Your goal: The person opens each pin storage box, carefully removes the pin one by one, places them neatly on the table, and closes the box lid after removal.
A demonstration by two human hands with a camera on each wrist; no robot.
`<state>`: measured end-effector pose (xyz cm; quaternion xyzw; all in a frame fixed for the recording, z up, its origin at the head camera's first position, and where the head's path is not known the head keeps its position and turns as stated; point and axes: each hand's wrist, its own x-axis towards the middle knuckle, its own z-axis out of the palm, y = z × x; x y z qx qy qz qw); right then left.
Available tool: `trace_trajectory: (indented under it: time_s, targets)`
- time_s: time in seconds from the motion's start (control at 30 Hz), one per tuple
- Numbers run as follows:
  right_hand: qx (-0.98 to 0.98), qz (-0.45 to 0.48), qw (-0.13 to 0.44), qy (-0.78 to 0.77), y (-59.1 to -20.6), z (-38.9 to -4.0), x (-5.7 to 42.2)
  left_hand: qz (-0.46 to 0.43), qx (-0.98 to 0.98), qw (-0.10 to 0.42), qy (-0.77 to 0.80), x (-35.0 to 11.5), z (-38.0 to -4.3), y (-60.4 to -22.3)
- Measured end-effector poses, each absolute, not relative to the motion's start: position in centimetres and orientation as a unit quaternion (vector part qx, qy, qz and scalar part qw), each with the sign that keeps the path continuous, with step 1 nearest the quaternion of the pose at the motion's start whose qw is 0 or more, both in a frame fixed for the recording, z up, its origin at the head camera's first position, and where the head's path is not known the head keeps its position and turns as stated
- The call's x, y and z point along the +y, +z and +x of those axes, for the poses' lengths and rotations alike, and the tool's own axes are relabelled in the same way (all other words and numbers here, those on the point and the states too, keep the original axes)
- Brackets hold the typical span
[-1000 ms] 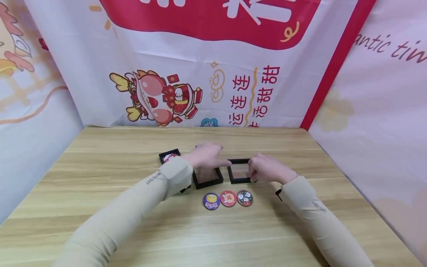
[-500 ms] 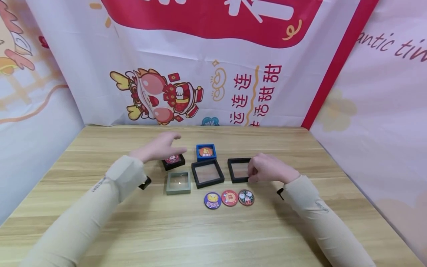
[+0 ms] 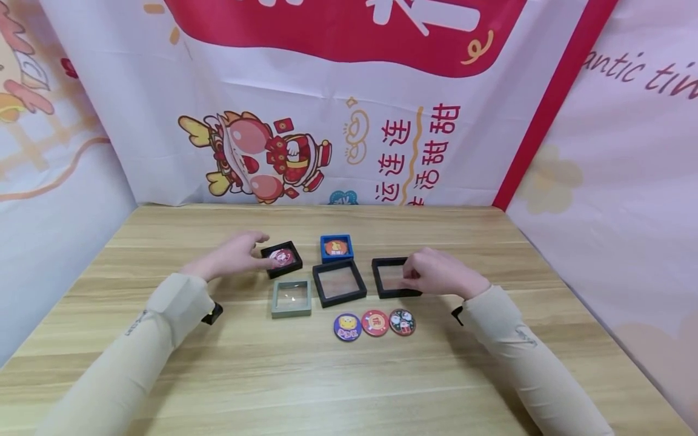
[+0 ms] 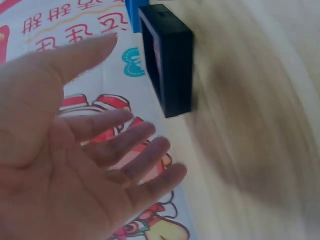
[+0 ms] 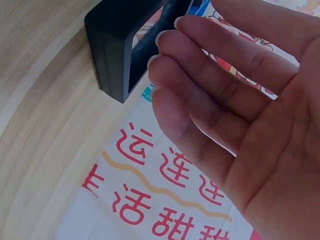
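My left hand (image 3: 226, 257) is beside a small black display frame (image 3: 298, 260) holding a red round badge (image 3: 282, 258). Its fingers are spread in the left wrist view, with the black frame's side (image 4: 176, 75) past the fingertips. My right hand (image 3: 443, 275) hovers over the right end of a larger black frame (image 3: 398, 294) with a clear window. In the right wrist view its fingers are loosely bent and hold nothing, the frame's corner (image 5: 107, 55) lying just past the fingertips. The hand hides part of that frame in the head view.
Between the hands lie another black frame (image 3: 342, 300), a blue frame (image 3: 323, 249) with an orange badge and a grey-green frame (image 3: 292, 313). Nearer stand a purple badge (image 3: 347, 327), a red badge (image 3: 375, 323) and a dark patterned badge (image 3: 402, 322). A printed cloth (image 3: 305, 79) hangs behind.
My left hand has drawn back leftward from over the middle frames, uncovering the blue, grey-green and black ones, and come down beside the small black frame. My right hand has barely shifted.
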<state>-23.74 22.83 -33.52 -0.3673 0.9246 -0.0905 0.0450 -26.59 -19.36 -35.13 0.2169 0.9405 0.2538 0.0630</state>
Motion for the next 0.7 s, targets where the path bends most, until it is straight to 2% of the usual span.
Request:
trace_trajectory:
  time_s: [0.27,0.43,0.7]
  targets:
    - [0.93,-0.349,0.059,-0.095,-33.5,-23.6,22.4,0.212,0.928,0.09,0.293,-20.4,-26.7,-37.4]
    - [0.934,-0.336,0.065,-0.103,-33.5,-23.6,22.1,0.201,0.933,0.083,0.286,-20.8,-26.6,-38.0]
    - [0.93,-0.353,0.038,-0.09,-33.4,-23.5,21.9,0.207,0.942,0.061,0.259,-20.5,-27.0,-38.5]
